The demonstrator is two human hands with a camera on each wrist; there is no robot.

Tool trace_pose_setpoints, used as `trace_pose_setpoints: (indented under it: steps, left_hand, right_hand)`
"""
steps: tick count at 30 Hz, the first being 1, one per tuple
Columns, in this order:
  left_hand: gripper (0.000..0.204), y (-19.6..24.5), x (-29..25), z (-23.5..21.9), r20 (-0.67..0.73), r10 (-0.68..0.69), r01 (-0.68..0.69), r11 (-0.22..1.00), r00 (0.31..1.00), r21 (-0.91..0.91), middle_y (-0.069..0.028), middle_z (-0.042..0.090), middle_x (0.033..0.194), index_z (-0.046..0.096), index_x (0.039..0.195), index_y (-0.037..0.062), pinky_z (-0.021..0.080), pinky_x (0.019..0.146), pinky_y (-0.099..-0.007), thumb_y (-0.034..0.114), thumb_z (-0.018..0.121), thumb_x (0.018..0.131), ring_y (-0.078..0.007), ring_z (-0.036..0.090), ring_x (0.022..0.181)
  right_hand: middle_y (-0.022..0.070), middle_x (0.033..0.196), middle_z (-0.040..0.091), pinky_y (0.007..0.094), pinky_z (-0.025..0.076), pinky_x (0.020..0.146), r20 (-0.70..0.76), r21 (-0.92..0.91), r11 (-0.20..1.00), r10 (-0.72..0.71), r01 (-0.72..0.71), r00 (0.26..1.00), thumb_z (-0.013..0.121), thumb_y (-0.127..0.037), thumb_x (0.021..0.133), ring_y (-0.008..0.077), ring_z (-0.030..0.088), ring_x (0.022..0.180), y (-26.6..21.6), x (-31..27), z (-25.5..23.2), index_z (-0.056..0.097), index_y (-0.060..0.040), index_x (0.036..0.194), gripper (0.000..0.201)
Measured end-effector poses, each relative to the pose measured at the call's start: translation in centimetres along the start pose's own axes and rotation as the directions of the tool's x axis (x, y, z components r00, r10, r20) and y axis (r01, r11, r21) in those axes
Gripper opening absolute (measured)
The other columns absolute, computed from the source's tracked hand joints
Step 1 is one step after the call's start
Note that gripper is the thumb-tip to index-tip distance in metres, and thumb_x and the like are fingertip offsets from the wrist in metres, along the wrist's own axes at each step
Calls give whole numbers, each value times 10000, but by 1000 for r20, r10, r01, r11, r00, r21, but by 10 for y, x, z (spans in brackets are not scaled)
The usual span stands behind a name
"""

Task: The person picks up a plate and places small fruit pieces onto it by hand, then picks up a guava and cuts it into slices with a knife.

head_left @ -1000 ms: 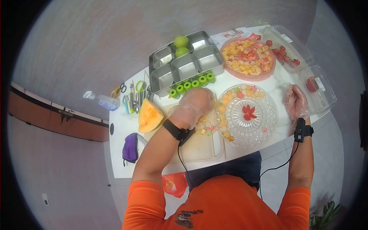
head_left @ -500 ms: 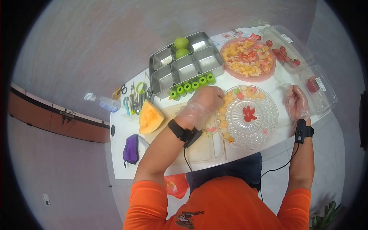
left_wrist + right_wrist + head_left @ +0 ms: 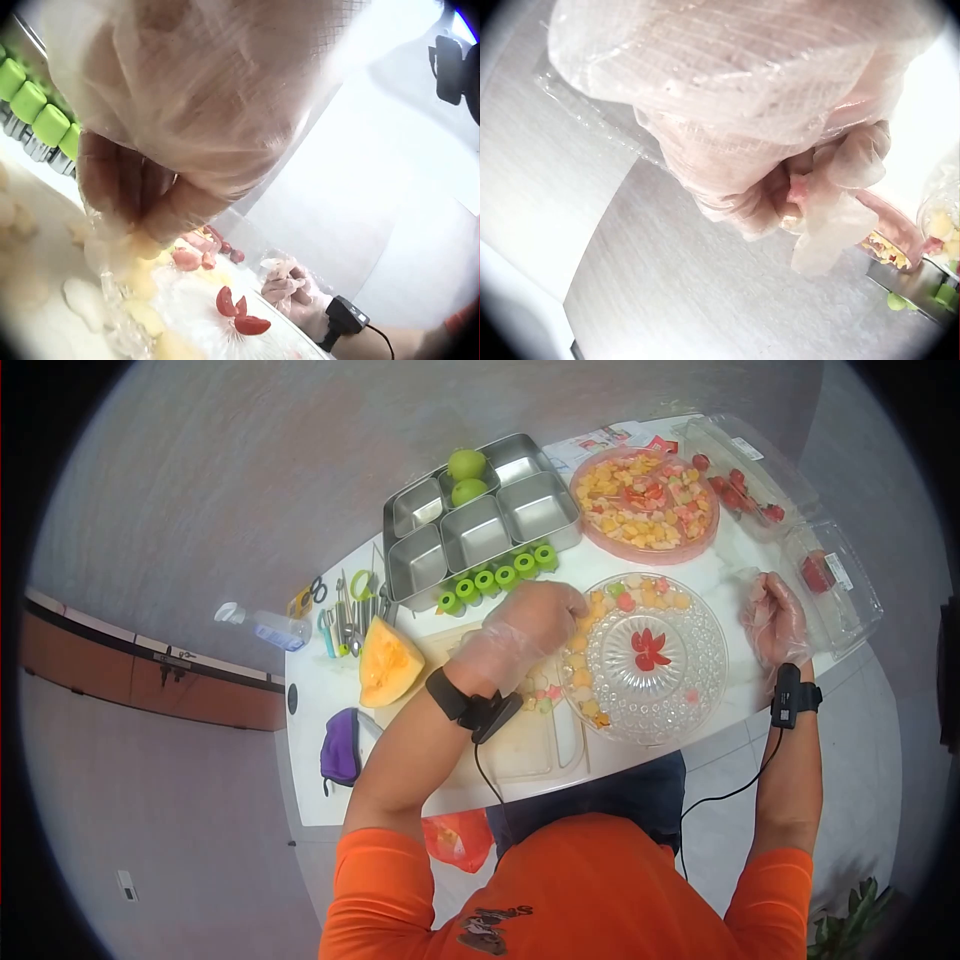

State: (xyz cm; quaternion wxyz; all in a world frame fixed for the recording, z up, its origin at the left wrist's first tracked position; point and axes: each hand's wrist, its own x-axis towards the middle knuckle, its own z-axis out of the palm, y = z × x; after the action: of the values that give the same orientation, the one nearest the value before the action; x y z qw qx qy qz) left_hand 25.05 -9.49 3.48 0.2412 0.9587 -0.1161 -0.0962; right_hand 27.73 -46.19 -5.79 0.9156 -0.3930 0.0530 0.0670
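Observation:
In the head view my gloved left hand is at the left rim of the clear glass plate. Its thumb and fingers pinch a small pale-yellow fruit piece, blurred in the left wrist view. Small fruit pieces line the plate's left and far edge, and red fruit slices form a flower at its centre. My gloved right hand stays right of the plate, fingers curled round a pink fruit piece. Below my left wrist, cut fruit lies on the cutting board.
A melon wedge and tools are at the left. Behind stand a steel compartment tray with green fruits, green-topped cutters and a pink tray of cut fruit. Strawberry boxes sit at the right.
My left hand has moved right, from above the cutting board to the plate's left rim, and lingers there. My right hand has kept its place.

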Motion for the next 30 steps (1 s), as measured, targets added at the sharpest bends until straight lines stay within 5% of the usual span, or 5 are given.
trace_pose_setpoints:
  steps: [17,24,26,28,30]
  left_hand:
    - [268,5,-17,4,109,-77,40,949,991,311,-150,723,953,734,1044,112,526,839,-416,184,698,788,-347,676,934]
    - [311,-11,-31,-33,56,-145,140,986,988,91,-173,724,915,729,1056,59,552,728,-369,189,683,776,-294,708,779]
    - [330,-30,-41,-49,48,-60,53,991,997,125,-181,724,907,728,1069,45,554,670,-347,182,668,775,-270,706,696]
    - [368,-39,-48,-56,135,-175,143,965,975,218,-165,727,943,718,1115,69,552,734,-364,213,697,777,-288,707,783]
    - [425,-53,-54,-52,202,-64,-25,912,977,410,-151,725,978,701,1167,97,538,804,-382,261,726,775,-305,693,876]
  right_hand:
    - [-28,771,558,283,402,621,79,-10,1000,4,-3,997,538,-265,1009,98,503,657,1,3,-8,591,-98,927,193]
    - [-40,781,553,271,397,619,14,-16,1000,7,-6,1000,527,-268,1014,94,490,653,1,2,-8,576,-109,951,178]
    - [-41,783,553,270,399,621,67,-11,1000,13,-12,998,528,-268,1013,94,490,654,3,4,-10,575,-110,959,174]
    - [-42,781,549,274,402,624,-12,-21,1000,13,-13,1000,526,-269,1013,97,486,651,2,4,-9,574,-113,962,171]
    - [-40,777,543,272,400,621,-21,-31,999,10,-11,1000,521,-274,1015,97,481,647,2,5,-8,569,-116,959,175]
